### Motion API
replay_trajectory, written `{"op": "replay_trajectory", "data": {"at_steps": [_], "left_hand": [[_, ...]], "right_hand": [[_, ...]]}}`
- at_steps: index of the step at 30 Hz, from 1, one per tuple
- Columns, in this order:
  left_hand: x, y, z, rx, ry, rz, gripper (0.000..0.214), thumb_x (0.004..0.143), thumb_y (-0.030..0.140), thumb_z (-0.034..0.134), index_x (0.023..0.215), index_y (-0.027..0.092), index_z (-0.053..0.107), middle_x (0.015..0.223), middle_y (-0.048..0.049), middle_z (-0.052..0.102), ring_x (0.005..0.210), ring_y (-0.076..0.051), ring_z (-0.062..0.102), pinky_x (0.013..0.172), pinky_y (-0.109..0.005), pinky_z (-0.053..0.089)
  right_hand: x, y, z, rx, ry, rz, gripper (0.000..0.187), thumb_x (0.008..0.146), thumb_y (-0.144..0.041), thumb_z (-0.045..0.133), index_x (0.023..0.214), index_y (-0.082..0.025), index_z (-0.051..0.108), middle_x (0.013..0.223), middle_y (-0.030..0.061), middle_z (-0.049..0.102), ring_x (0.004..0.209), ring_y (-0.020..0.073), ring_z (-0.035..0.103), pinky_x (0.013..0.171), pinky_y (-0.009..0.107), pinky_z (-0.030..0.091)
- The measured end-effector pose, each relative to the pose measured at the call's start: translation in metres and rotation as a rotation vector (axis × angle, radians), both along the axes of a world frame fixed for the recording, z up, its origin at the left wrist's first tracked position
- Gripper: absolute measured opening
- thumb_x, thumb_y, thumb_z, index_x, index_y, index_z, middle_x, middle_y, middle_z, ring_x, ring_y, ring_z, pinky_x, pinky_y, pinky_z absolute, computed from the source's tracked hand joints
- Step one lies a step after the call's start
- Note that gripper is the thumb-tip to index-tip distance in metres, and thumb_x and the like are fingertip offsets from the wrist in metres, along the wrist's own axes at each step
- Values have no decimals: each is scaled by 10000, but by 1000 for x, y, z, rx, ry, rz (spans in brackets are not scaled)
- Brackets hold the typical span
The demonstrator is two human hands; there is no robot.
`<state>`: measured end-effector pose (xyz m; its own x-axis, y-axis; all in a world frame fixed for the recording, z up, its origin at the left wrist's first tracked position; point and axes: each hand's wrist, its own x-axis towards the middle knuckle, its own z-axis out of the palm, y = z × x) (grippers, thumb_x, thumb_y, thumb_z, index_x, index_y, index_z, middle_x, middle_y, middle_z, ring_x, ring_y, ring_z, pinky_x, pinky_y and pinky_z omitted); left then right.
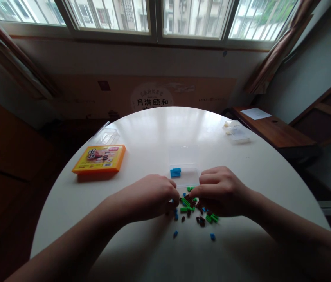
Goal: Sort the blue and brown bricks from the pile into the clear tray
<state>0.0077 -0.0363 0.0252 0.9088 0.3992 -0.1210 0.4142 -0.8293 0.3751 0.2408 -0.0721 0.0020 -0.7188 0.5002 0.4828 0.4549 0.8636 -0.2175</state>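
My left hand (159,196) is at the left side of a loose pile of small building bricks, its fingers curled down and pinched by some blue pieces. Whatever lies between those fingertips is hidden. My right hand (222,192) reaches over the pile from the right, fingers bent, with the index fingertip at the brown bricks (188,197); its thumb is out of sight. Green bricks (186,209) and brown ones are mixed between the hands. Just behind the pile sits a clear plastic box (190,178), with blue bricks (175,172) lined up at its left.
On the white round table (148,137), an orange and yellow box (99,158) lies at the left, before a clear plastic case (107,136). Another clear container (237,132) stands back right. Single blue bricks (212,236) lie nearer me. A wooden desk (279,125) holds a paper (256,113).
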Motion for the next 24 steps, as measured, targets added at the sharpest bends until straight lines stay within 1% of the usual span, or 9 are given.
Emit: {"op": "replay_trajectory", "data": {"at_steps": [3,5,9,15,21,24], "left_hand": [[-2,1,2,24,-14,5,168,770,98,645,713,246,698,695,43,619,589,-100,533,546,-219,348],[-2,1,3,10,-18,6,171,764,94,652,710,249,704,691,46,618,578,-95,529,536,-217,345],[-1,0,5,-17,-3,8,165,760,100,670,734,254,723,698,43,632,580,-98,535,531,-211,347],[2,-1,3,-10,4,-19,142,744,101,691,727,238,724,705,35,650,583,-100,543,530,-202,358],[3,-2,-2,8,-1,-33,131,760,129,675,740,247,728,707,35,655,575,-101,537,536,-203,364],[2,-2,-4,30,-8,-35,139,759,138,674,767,260,739,714,34,662,594,-111,550,547,-214,370]], "right_hand": [[-6,-6,-4,-111,-146,85,207,895,-191,496,901,-246,695,711,-13,634,621,119,517,589,267,353],[-10,-10,-6,-177,-223,121,247,889,-173,488,976,-264,701,791,-10,678,679,125,564,620,265,372],[-17,-12,-7,-225,-293,133,294,891,-160,489,1059,-279,699,835,-7,704,692,121,589,627,255,381],[-19,-11,-10,-231,-301,146,250,905,-162,492,991,-251,710,829,9,703,694,119,590,627,237,389],[-14,-10,-12,-250,-310,180,237,845,-139,495,946,-222,692,841,11,693,710,133,578,628,257,377],[-12,-9,-10,-243,-312,164,231,838,-135,500,947,-227,681,830,0,682,717,132,577,610,264,353]]}}
